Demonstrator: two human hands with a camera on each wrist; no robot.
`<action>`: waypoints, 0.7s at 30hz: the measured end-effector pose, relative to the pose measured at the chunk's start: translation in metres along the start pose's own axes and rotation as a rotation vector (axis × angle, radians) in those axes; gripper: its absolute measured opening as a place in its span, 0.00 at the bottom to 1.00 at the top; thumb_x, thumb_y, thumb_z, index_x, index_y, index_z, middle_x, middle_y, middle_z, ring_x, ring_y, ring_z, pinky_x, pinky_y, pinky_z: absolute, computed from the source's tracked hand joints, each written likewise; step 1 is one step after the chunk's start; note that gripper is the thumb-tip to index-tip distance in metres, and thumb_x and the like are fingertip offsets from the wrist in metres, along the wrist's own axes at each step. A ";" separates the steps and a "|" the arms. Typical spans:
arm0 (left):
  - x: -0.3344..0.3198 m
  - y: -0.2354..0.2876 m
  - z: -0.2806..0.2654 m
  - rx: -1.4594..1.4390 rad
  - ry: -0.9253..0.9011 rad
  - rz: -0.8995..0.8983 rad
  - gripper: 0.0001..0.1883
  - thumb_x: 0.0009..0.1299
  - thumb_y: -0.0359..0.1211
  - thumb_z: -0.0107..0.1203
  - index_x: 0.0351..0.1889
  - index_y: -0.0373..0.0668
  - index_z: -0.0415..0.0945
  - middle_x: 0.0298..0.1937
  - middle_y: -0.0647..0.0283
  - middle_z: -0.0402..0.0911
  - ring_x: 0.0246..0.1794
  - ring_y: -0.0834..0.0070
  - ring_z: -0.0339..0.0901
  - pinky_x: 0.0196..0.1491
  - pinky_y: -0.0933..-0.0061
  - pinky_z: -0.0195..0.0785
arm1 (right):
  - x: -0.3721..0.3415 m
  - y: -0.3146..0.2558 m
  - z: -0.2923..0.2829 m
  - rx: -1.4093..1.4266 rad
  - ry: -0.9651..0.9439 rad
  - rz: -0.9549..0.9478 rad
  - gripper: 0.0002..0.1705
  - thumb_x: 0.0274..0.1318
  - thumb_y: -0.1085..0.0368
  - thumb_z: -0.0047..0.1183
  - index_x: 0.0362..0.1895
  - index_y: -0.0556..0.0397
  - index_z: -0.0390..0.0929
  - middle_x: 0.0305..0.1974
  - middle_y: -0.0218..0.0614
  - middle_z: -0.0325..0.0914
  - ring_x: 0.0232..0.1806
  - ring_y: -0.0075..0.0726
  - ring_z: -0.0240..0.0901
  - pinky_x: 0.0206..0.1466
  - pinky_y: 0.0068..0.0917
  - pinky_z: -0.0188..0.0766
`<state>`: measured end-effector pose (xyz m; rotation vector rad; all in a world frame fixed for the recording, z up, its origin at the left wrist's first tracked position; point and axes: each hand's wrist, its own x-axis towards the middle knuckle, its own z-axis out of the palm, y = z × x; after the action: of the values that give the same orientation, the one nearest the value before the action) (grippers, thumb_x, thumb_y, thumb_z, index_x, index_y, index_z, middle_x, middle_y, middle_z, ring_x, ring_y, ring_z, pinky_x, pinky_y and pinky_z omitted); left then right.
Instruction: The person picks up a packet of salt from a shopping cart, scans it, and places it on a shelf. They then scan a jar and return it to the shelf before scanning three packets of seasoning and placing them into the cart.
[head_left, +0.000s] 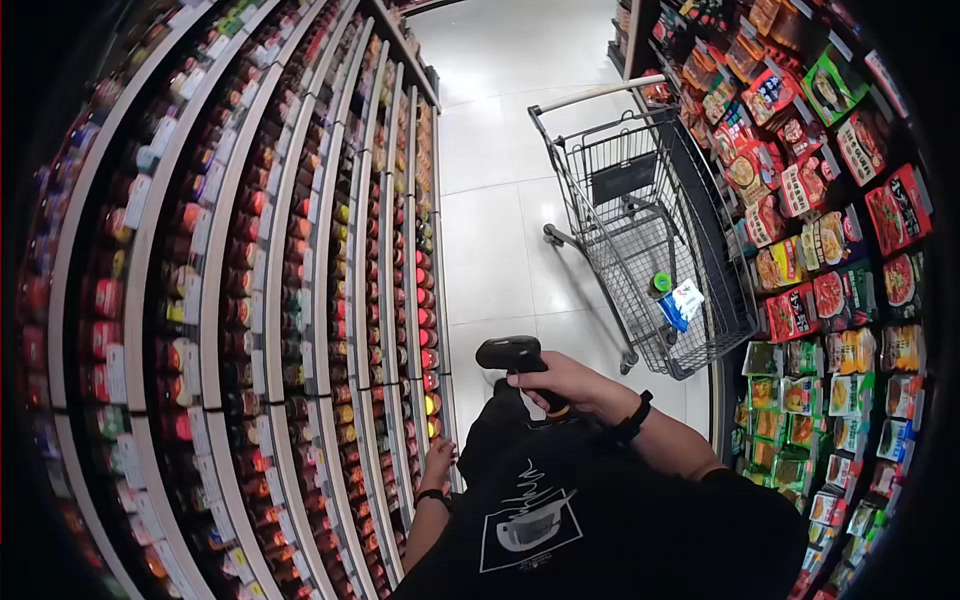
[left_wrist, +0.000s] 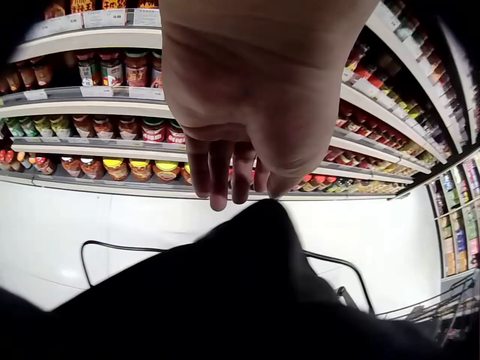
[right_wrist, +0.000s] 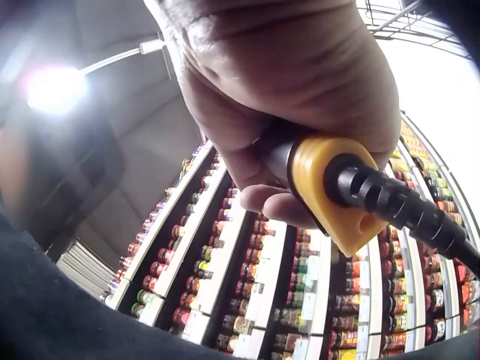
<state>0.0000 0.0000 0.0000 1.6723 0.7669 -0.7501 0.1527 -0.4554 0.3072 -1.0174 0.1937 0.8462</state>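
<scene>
My right hand (head_left: 580,385) grips the handle of a black handheld barcode scanner (head_left: 508,352) in front of the body. In the right wrist view the fingers wrap its grip, with a yellow end cap (right_wrist: 311,176) and a ribbed black cable (right_wrist: 401,214) coming out below. My left hand (head_left: 438,462) hangs low beside the left shelves, its fingers loose and pointing down. Nothing is held in it in the left wrist view, where jars with yellow lids (left_wrist: 140,169) stand on the bottom shelf behind it.
Long shelves of jars (head_left: 300,240) run along the left. A wire shopping cart (head_left: 590,98) stands ahead on the right, holding a green-topped item (head_left: 661,282) and a blue-and-white packet (head_left: 680,305). Bagged foods (head_left: 835,85) hang on the right. Pale floor tiles (head_left: 490,220) lie between.
</scene>
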 end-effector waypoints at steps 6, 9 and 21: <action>0.041 0.033 -0.049 0.380 -0.109 0.000 0.16 0.86 0.41 0.56 0.46 0.37 0.84 0.33 0.64 0.83 0.36 0.71 0.83 0.44 0.67 0.77 | 0.042 -0.053 -0.018 0.049 0.100 -0.089 0.14 0.75 0.57 0.65 0.50 0.53 0.81 0.29 0.23 0.75 0.25 0.17 0.73 0.30 0.19 0.71; 0.133 0.023 -0.070 0.656 -0.141 0.099 0.23 0.87 0.45 0.53 0.39 0.33 0.83 0.33 0.58 0.84 0.38 0.65 0.85 0.47 0.61 0.76 | 0.054 -0.073 -0.029 0.090 0.179 -0.140 0.13 0.75 0.57 0.65 0.49 0.53 0.81 0.28 0.23 0.75 0.24 0.17 0.73 0.29 0.20 0.69; 0.298 0.384 -0.034 0.329 -0.275 0.226 0.10 0.84 0.33 0.57 0.54 0.37 0.84 0.34 0.66 0.86 0.34 0.77 0.84 0.36 0.73 0.79 | 0.133 -0.171 -0.036 0.153 0.422 -0.303 0.15 0.73 0.56 0.68 0.49 0.53 0.82 0.28 0.23 0.76 0.23 0.17 0.73 0.28 0.20 0.71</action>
<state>0.4871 -0.0083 -0.0147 1.8581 0.2649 -0.9571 0.3707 -0.4557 0.3342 -1.0399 0.4436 0.3292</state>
